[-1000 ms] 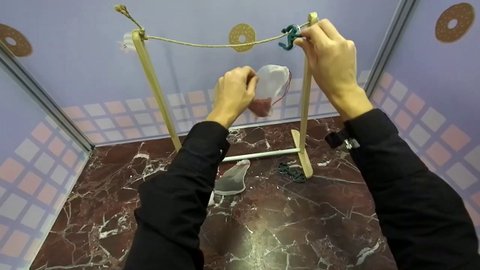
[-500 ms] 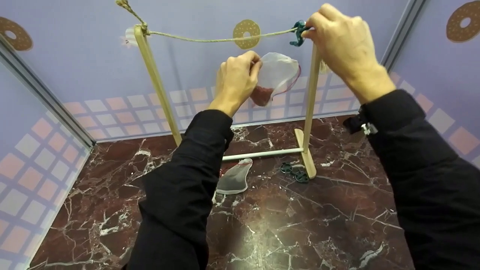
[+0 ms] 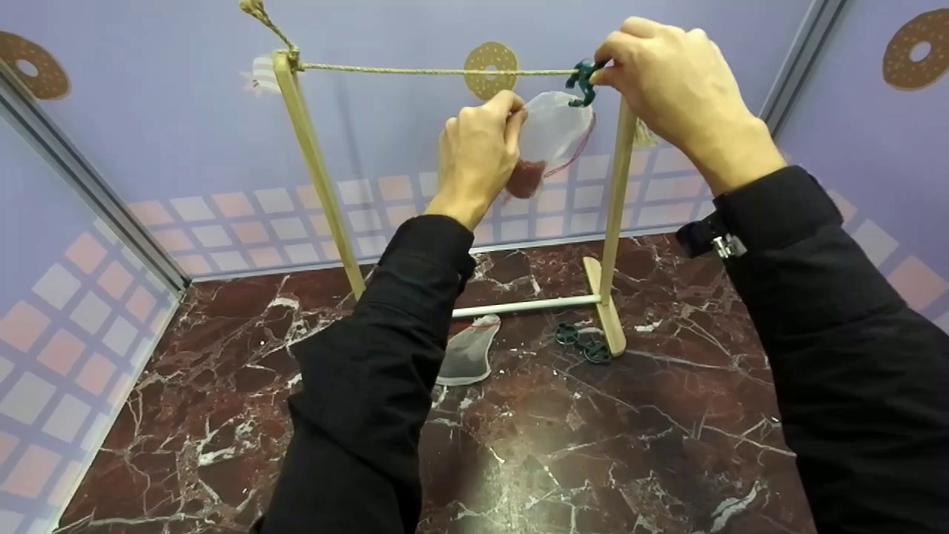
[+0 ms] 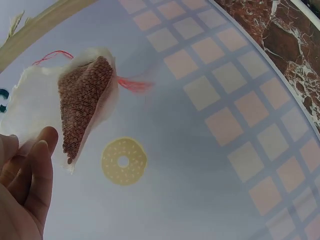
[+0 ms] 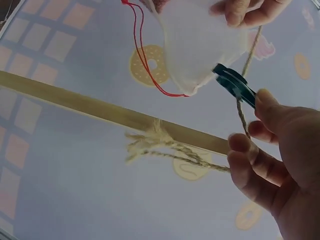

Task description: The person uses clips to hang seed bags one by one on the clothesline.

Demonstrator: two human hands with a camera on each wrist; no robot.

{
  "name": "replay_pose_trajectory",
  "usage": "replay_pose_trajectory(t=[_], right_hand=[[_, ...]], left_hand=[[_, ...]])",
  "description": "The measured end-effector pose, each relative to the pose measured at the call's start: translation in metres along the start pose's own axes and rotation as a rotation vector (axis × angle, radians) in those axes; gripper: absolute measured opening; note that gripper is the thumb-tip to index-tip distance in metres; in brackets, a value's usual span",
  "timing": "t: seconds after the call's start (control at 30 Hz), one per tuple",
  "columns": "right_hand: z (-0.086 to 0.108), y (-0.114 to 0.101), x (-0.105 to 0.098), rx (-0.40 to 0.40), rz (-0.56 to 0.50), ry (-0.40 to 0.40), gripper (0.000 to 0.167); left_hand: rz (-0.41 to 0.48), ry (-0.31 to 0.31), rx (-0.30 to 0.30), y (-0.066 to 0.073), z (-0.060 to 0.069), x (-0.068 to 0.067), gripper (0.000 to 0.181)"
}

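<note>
My left hand [image 3: 478, 152] pinches the edge of a white mesh bag [image 3: 552, 122] with reddish-brown grains gathered at its bottom and a red drawstring. In the left wrist view the grains [image 4: 82, 100] show through the mesh. My right hand [image 3: 671, 93] pinches a dark green clip [image 3: 584, 81] at the right end of the rope [image 3: 415, 71]. The right wrist view shows the rope passing at the clip [image 5: 232, 82], whose tip is close to the bag's upper edge [image 5: 200, 45]; whether they touch, I cannot tell.
Wooden posts stand left [image 3: 315, 163] and right [image 3: 617, 200], joined low by a white bar [image 3: 530, 305]. On the marble surface [image 3: 563, 445] lie another mesh bag [image 3: 468, 356] and green clips [image 3: 583, 343] by the right foot. Walls rise behind and at both sides.
The bag has risen with my left hand to just beside the clip. My right hand and the clip have shifted slightly, and the rope, sagging before, is now nearly straight.
</note>
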State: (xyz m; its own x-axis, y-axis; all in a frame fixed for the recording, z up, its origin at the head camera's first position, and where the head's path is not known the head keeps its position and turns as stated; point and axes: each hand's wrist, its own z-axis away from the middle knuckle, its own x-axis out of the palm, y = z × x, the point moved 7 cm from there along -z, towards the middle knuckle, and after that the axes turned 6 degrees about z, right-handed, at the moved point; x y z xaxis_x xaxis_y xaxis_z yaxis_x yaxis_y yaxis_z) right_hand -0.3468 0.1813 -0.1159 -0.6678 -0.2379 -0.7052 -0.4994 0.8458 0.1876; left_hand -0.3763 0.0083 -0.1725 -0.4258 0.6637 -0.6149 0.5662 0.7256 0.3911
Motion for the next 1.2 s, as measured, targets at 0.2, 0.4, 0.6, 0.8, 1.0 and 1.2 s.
replay_pose_trajectory(t=[0.2, 0.4, 0.6, 0.8, 1.0, 1.2], right_hand=[[-0.001, -0.002, -0.002, 0.001, 0.024, 0.02, 0.027], [0.0, -0.005, -0.003, -0.019, 0.024, 0.034, 0.027], [0.003, -0.004, 0.004, 0.009, 0.004, -0.02, 0.031], [0.007, 0.001, 0.012, 0.106, -0.068, -0.097, 0.055], [0.015, -0.001, 0.017, 0.135, -0.126, -0.043, 0.064], [0.033, -0.002, 0.025, 0.152, -0.207, 0.064, 0.061]], left_hand=[[0.083, 0.067, -0.04, 0.002, -0.002, -0.004, 0.021], [0.179, 0.132, -0.088, 0.001, -0.001, -0.011, 0.019], [0.178, 0.113, -0.105, -0.001, 0.0, -0.011, 0.018], [0.177, 0.126, -0.084, -0.002, 0.001, -0.012, 0.018], [0.17, 0.114, -0.089, -0.006, 0.004, -0.009, 0.018], [0.151, 0.027, -0.107, -0.011, 0.012, 0.002, 0.017]])
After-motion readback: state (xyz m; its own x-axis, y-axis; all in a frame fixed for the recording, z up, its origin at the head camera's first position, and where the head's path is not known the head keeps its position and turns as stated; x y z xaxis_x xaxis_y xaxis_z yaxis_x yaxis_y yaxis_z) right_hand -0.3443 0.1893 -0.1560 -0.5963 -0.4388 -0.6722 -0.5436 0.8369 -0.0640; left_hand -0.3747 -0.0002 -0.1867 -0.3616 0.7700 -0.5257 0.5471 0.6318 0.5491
